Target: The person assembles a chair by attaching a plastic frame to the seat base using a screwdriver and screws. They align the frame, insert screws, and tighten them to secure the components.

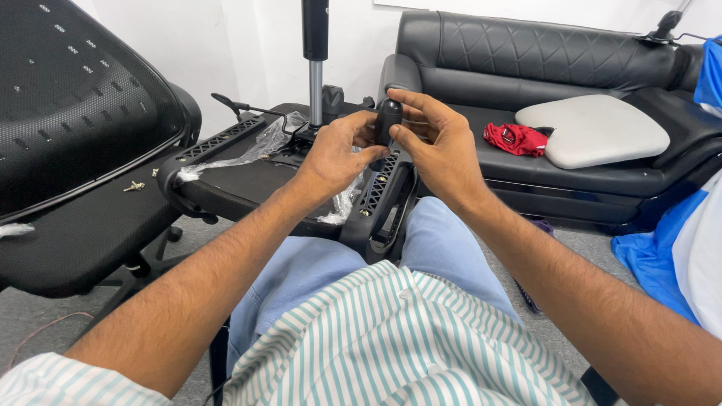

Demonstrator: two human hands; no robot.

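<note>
Head view: fingers [359, 129] of the left hand [335, 154] and right hand [444, 146] close together around a small black knob [388, 119], held above the upturned chair seat [248, 184] on the lap. Judgement: keep the knob square to its lever (plastic wrap [263, 143] lies nearby) and turn evenly.

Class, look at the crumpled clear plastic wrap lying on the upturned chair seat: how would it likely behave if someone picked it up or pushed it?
The clear plastic wrap is thin and creased, so it would probably flop and weigh almost nothing. Its glossy surface suggests it may slide easily on the black chair seat. Crumpled and flat-lying, it seems unlikely to roll or break.
</note>
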